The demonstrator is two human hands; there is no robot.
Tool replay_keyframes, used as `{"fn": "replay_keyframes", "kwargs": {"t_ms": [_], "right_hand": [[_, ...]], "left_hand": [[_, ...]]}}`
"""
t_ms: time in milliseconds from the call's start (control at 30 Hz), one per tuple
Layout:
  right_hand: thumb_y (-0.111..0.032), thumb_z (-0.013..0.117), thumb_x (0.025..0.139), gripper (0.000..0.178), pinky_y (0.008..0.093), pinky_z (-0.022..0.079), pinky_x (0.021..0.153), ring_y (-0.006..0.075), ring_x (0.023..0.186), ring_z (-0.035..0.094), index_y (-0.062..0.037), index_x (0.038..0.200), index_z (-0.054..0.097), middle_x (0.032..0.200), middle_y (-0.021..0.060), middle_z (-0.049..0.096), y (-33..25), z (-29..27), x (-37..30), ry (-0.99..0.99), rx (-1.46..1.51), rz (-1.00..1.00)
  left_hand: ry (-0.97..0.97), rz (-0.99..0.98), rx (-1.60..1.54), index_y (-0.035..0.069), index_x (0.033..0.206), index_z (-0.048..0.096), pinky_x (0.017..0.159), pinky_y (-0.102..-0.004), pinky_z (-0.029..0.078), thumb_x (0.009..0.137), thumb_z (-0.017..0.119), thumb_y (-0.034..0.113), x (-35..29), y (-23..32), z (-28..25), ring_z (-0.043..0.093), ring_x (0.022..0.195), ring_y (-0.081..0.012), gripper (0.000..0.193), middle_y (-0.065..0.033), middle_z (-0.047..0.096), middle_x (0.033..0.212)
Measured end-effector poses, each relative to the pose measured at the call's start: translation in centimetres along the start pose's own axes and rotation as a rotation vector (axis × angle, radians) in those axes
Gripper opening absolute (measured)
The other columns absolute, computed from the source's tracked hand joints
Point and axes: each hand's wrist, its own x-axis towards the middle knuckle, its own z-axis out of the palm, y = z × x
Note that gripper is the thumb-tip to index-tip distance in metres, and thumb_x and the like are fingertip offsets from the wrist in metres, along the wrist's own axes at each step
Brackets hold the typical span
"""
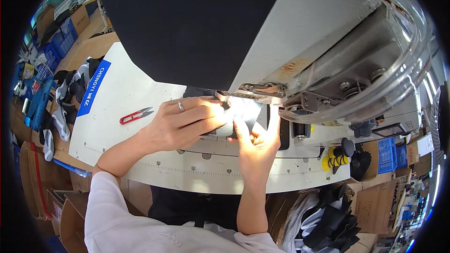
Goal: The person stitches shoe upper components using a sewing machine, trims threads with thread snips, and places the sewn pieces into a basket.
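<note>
A grey and black fabric piece (217, 131) lies under the brightly lit needle area of a sewing machine (267, 51). My left hand (185, 121), with a ring on one finger, closes its bent fingers on the left part of the piece, close to the machine's foot. My right hand (258, 147) grips the near right edge with its thumb on the fabric and its index finger stretched toward the machine. Glare and my fingers hide the stitching spot. Red-handled thread snips (136, 115) lie left of my left hand, blades slightly apart.
The white machine table (187, 171) carries a ruler scale along its near edge. Yellow and black spools (335, 161) stand at its right end. Cut fabric pieces (328, 225) fill a box at lower right; more fabric (61, 112) is heaped at left. A clear guard (415, 42) curves overhead.
</note>
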Motion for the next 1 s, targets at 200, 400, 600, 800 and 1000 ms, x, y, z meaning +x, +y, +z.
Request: {"fn": "replay_keyframes", "kwargs": {"t_ms": [200, 400, 600, 800, 1000], "right_hand": [[0.006, 0.059, 0.089, 0.071, 0.0247, 0.058, 0.06, 0.0154, 0.075, 0.067, 0.0016, 0.148, 0.018, 0.094, 0.0171, 0.068, 0.2, -0.1, 0.1, -0.017, 0.014, 0.005], [0.004, 0.058, 0.09, 0.066, 0.025, 0.057, 0.06, 0.0196, 0.073, 0.07, 0.0067, 0.144, 0.021, 0.093, 0.0194, 0.069, 0.1, -0.2, 0.1, -0.035, 0.017, -0.002], [0.0, 0.072, 0.081, 0.045, 0.0247, 0.054, 0.062, 0.0164, 0.071, 0.069, 0.0049, 0.116, 0.045, 0.086, 0.0128, 0.069, 0.5, -1.9, 0.3, -0.132, -0.16, -0.099], [-0.013, 0.086, 0.066, 0.033, 0.0361, 0.054, 0.069, 0.0249, 0.083, 0.064, -0.0066, 0.092, 0.068, 0.097, 0.006, 0.067, 2.5, -4.0, 2.8, 0.063, -0.787, -0.955], [-0.008, 0.082, 0.064, 0.027, 0.0314, 0.054, 0.067, 0.0205, 0.076, 0.065, -0.0107, 0.088, 0.069, 0.089, 0.0032, 0.067, 2.4, -4.0, 4.5, -0.055, -0.796, -1.228]], "left_hand": [[-0.012, -0.002, 0.049, 0.003, 0.088, 0.068, 0.065, -0.0283, 0.06, 0.065, 0.066, -0.005, 0.1, -0.4, 0.3, 0.069, 0.092, -0.0223, 0.024, -0.0043, 0.064, 0.092], [0.003, 0.025, 0.084, 0.003, 0.088, 0.067, 0.065, -0.0271, 0.059, 0.065, 0.066, -0.005, 0.5, -0.5, 0.3, 0.068, 0.09, -0.0223, 0.024, -0.0038, 0.063, 0.09], [-0.072, -0.043, 0.091, 0.004, 0.091, 0.066, 0.075, -0.0321, 0.059, 0.066, 0.067, -0.003, 1.2, -0.2, -0.4, 0.067, 0.091, -0.0214, 0.026, -0.0031, 0.062, 0.091], [-0.013, -0.036, -0.023, 0.005, 0.09, 0.066, 0.081, -0.033, 0.059, 0.067, 0.067, -0.002, 0.4, -0.1, 0.4, 0.067, 0.094, -0.0223, 0.024, -0.0031, 0.062, 0.091], [-0.036, -0.021, 0.007, 0.005, 0.09, 0.066, 0.08, -0.0327, 0.059, 0.068, 0.066, -0.003, 0.0, -0.2, 0.3, 0.068, 0.093, -0.0224, 0.023, -0.0035, 0.063, 0.089]]}}
